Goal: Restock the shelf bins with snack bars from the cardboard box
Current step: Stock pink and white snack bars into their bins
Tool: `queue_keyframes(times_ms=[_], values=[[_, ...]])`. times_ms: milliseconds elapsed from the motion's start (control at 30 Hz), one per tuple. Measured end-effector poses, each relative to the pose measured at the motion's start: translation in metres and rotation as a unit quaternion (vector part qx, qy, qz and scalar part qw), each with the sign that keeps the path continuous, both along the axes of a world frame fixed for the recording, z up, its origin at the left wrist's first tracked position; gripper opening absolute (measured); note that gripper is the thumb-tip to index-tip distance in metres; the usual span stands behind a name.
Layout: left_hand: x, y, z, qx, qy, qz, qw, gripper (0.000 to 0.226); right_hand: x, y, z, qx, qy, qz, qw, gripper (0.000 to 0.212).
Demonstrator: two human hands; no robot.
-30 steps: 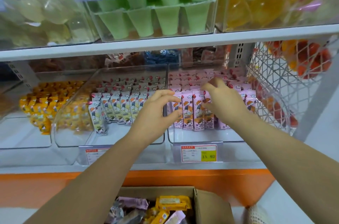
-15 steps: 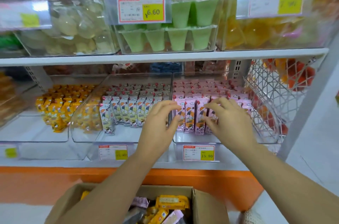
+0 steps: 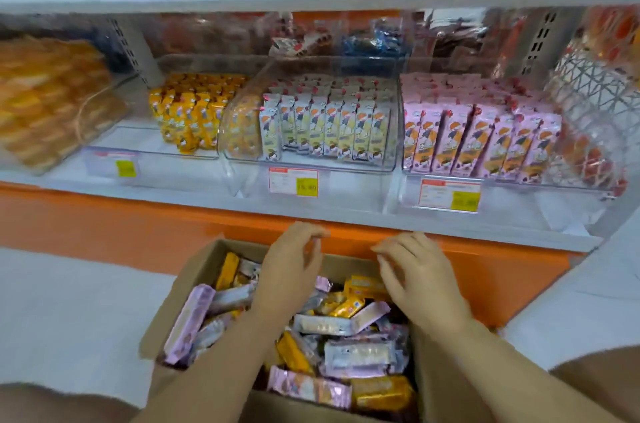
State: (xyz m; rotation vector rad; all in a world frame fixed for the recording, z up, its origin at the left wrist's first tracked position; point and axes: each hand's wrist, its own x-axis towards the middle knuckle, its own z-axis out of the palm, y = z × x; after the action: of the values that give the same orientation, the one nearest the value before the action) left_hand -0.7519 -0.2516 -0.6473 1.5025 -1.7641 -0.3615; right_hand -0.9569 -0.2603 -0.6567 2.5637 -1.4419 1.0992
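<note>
An open cardboard box [image 3: 194,278] sits on the floor below the shelf, filled with several pink, yellow and white snack bars [image 3: 346,325] lying loose. My left hand [image 3: 291,266] hovers over the box's far middle, fingers curled and apart, holding nothing. My right hand [image 3: 415,277] hovers beside it on the right, fingers spread downward, also holding nothing. On the shelf above stand three clear bins: yellow bars [image 3: 188,121] on the left, white bars [image 3: 325,131] in the middle, pink bars [image 3: 481,142] on the right, all upright in rows.
An orange kick panel [image 3: 104,225] runs under the white shelf edge [image 3: 346,211]. Price tags [image 3: 293,182] hang on the bin fronts. A wire basket [image 3: 595,117] of red-orange items stands at the far right. An upper shelf holds more clear bins. Pale floor lies left of the box.
Both hands have left the pink-bar bin and dropped down to just over the cardboard box. The view has tilted down, so the box fills the lower frame.
</note>
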Motion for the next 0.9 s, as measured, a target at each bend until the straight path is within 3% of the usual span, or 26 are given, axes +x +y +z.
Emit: queue_keyframes(times_ms=[100, 200, 333, 433, 567, 633, 733, 900], values=[[0.028, 0.007, -0.029, 0.089, -0.023, 0.027, 0.995, 0.019, 0.007, -0.005, -0.027, 0.151, 0.049, 0.024, 0.987, 0.027], [0.057, 0.014, -0.046, 0.195, -0.044, 0.052, 0.979, 0.022, 0.016, -0.012, -0.043, 0.290, 0.104, 0.056, 0.950, 0.029], [0.080, 0.021, -0.050, 0.223, -0.059, 0.085, 0.969, 0.022, 0.043, -0.018, -0.050, 0.402, 0.170, 0.109, 0.893, 0.035], [0.099, 0.031, -0.049, 0.229, -0.094, 0.109, 0.963, 0.023, 0.066, -0.019, -0.055, 0.425, 0.216, 0.142, 0.868, 0.033], [0.137, 0.047, -0.054, 0.207, -0.098, 0.227, 0.946, 0.023, 0.091, -0.019, -0.052, 0.427, 0.206, 0.168, 0.864, 0.031], [0.149, 0.051, -0.058, 0.250, -0.126, 0.264, 0.923, 0.023, 0.098, -0.019, -0.047, 0.426, 0.188, 0.178, 0.867, 0.030], [0.156, 0.055, -0.066, 0.329, -0.188, 0.252, 0.890, 0.038, 0.101, -0.020, -0.040, 0.417, 0.176, 0.178, 0.874, 0.029], [0.152, 0.053, -0.070, 0.368, -0.204, 0.268, 0.867, 0.048, 0.099, -0.019, -0.037, 0.419, 0.164, 0.173, 0.876, 0.030]])
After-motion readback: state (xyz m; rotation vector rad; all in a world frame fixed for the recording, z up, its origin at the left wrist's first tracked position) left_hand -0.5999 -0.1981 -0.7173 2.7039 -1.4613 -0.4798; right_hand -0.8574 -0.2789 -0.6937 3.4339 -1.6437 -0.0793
